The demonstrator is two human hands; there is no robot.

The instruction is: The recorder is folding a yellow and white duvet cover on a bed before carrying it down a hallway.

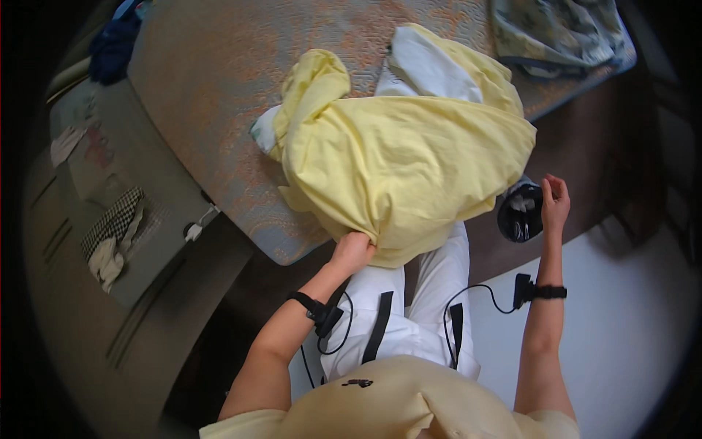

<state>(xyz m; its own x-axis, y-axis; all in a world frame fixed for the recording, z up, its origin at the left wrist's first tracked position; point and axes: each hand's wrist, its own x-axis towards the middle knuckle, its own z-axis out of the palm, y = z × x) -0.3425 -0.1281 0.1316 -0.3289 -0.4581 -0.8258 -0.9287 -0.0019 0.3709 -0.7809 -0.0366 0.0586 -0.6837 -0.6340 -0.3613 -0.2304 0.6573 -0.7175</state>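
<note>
A large yellow cloth point(417, 159) lies bunched over the near edge of a patterned mattress point(203, 82) and hangs toward my knees. White fabric point(430, 68) shows in its upper folds. At the cloth's lower edge, my left hand point(354, 253) pinches a gathered fold, with the fingertips hidden in the fabric. My right hand point(556, 202) is raised to the right, apart from the cloth, its fingers loosely bent and nothing visible in them. Beside it stands a small wastebasket point(521, 217) with a black liner and something pale inside.
To the left is a grey storage box point(159, 263) with a houndstooth cloth point(115, 219) and a pale cloth point(107, 263) on it. Dark blue fabric point(112, 49) sits at the far left. A patterned fabric bundle point(559, 33) occupies the mattress's far right corner. Cables run from both wrist straps.
</note>
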